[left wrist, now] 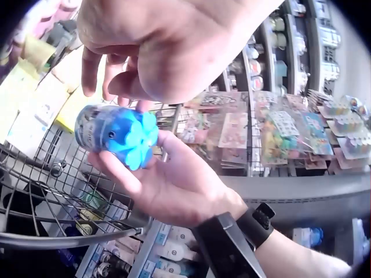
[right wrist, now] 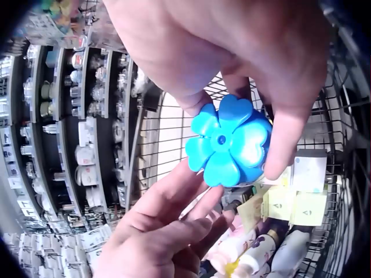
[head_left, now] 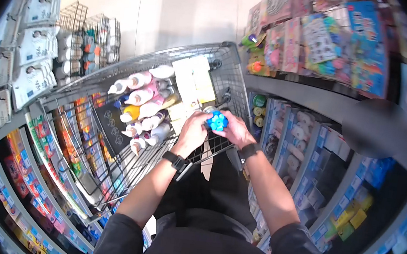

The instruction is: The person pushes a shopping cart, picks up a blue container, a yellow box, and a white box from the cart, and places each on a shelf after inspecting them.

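Observation:
A small printed container with a blue flower-shaped top [head_left: 217, 121] is held above the cart's near end. My right hand [head_left: 235, 130] grips it, thumb and fingers around its sides; in the left wrist view the container [left wrist: 116, 133] lies tilted over the right palm [left wrist: 179, 185]. Close beside it, my left hand [head_left: 194, 131] has loosely bent fingers. In the right wrist view, the left hand [right wrist: 156, 237] reaches below the blue top [right wrist: 229, 142], while the right hand [right wrist: 232, 52] spans it from above. Whether the left fingertips touch it is unclear.
The wire cart [head_left: 240, 68] holds several bottles [head_left: 139, 97] and pale yellow boxes [head_left: 191, 78]. Stocked shelves stand on both sides, with hanging colourful packs [head_left: 319, 40] at upper right and white packets [head_left: 37, 43] at left. Pale floor [head_left: 177, 3] lies beyond the cart.

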Demonstrator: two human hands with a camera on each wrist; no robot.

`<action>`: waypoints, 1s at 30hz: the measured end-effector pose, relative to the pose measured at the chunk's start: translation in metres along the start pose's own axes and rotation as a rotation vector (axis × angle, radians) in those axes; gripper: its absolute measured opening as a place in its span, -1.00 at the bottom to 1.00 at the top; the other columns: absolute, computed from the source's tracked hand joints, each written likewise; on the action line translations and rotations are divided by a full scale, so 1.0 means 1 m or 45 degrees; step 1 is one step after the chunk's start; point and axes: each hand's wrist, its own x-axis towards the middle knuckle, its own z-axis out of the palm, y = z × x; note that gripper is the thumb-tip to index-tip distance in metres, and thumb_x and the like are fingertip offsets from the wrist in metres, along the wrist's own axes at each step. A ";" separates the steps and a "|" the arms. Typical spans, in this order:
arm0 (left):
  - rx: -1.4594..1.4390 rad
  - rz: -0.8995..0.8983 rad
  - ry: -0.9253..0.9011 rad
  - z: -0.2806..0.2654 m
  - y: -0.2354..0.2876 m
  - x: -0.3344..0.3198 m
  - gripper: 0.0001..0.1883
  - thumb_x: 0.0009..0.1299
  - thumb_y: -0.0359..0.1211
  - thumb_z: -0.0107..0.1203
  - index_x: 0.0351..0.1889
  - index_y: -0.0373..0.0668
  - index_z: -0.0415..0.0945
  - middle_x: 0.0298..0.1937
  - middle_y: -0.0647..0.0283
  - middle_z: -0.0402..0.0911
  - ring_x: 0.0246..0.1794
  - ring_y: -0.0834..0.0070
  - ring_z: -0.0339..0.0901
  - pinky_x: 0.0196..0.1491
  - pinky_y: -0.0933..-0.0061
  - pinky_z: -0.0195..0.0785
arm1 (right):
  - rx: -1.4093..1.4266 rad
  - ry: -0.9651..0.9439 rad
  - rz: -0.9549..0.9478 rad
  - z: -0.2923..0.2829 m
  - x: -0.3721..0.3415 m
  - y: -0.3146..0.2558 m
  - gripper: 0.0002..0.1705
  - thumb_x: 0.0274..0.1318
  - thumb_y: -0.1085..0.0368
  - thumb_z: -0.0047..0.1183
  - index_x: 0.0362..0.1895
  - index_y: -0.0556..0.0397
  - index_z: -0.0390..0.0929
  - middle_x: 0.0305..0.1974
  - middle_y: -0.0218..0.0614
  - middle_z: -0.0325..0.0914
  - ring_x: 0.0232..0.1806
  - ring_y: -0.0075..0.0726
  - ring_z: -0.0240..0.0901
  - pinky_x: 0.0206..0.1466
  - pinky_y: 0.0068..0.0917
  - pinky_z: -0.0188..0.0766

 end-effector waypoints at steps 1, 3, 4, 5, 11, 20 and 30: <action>0.040 0.067 -0.040 -0.011 0.014 -0.006 -0.44 0.11 -0.71 -0.09 0.06 -0.15 0.60 0.11 0.04 0.54 0.07 0.08 0.55 0.12 0.25 0.45 | 0.014 -0.049 -0.013 0.001 -0.016 -0.004 -0.55 0.35 0.00 -0.02 0.11 0.05 0.49 -0.02 -0.28 0.57 0.02 -0.23 0.55 0.13 -0.15 0.54; 0.042 0.231 -0.089 -0.023 0.031 -0.017 -0.43 0.11 -0.72 -0.06 0.08 -0.09 0.60 0.19 0.04 0.50 0.10 0.06 0.54 0.07 0.23 0.49 | 0.046 -0.059 -0.063 0.002 -0.051 -0.006 -0.55 0.38 0.00 -0.05 0.11 0.08 0.47 0.00 -0.24 0.56 0.02 -0.22 0.56 0.10 -0.16 0.58; 0.059 0.290 -0.116 -0.028 0.045 -0.024 -0.43 0.11 -0.71 -0.04 0.08 -0.08 0.60 0.21 0.04 0.49 0.11 0.05 0.53 0.07 0.22 0.50 | 0.072 -0.071 -0.087 0.001 -0.069 -0.003 -0.55 0.39 0.00 -0.05 0.12 0.09 0.46 0.00 -0.23 0.56 0.01 -0.21 0.57 0.09 -0.16 0.59; 0.107 0.400 -0.117 -0.031 0.059 -0.031 -0.43 0.12 -0.70 0.01 0.12 -0.07 0.57 0.25 0.02 0.46 0.13 0.04 0.53 0.08 0.20 0.50 | 0.118 -0.097 -0.089 -0.001 -0.087 0.000 -0.53 0.40 0.00 -0.07 0.14 0.09 0.43 0.01 -0.21 0.55 0.00 -0.19 0.58 0.07 -0.15 0.61; -0.105 0.540 -0.417 -0.045 0.117 -0.067 -0.23 0.09 -0.28 0.44 0.31 -0.13 0.38 0.26 0.04 0.48 0.25 0.08 0.47 0.27 0.22 0.36 | 0.208 -0.174 -0.161 0.007 -0.200 0.014 -0.41 0.42 -0.13 -0.15 0.18 0.14 0.40 0.03 -0.04 0.55 -0.10 -0.13 0.64 -0.06 -0.21 0.68; -0.554 0.281 -0.632 -0.029 0.197 -0.142 -0.12 0.04 -0.14 0.54 0.26 -0.36 0.37 0.17 0.07 0.54 0.19 0.37 0.50 0.26 0.33 0.34 | -0.128 0.129 -0.924 0.018 -0.330 0.052 -0.41 0.50 -0.06 -0.26 0.25 0.16 0.43 0.10 -0.25 0.56 0.10 -0.38 0.51 0.18 -0.35 0.44; -0.791 0.206 -0.918 0.048 0.316 -0.237 -0.37 0.26 -0.38 0.39 0.21 -0.31 0.29 0.10 0.18 0.52 0.10 0.51 0.51 0.17 0.43 0.40 | -0.119 0.230 -1.603 -0.043 -0.468 0.121 -0.41 0.33 0.32 0.07 0.39 0.19 0.28 0.21 -0.23 0.47 0.26 -0.33 0.38 0.34 -0.29 0.30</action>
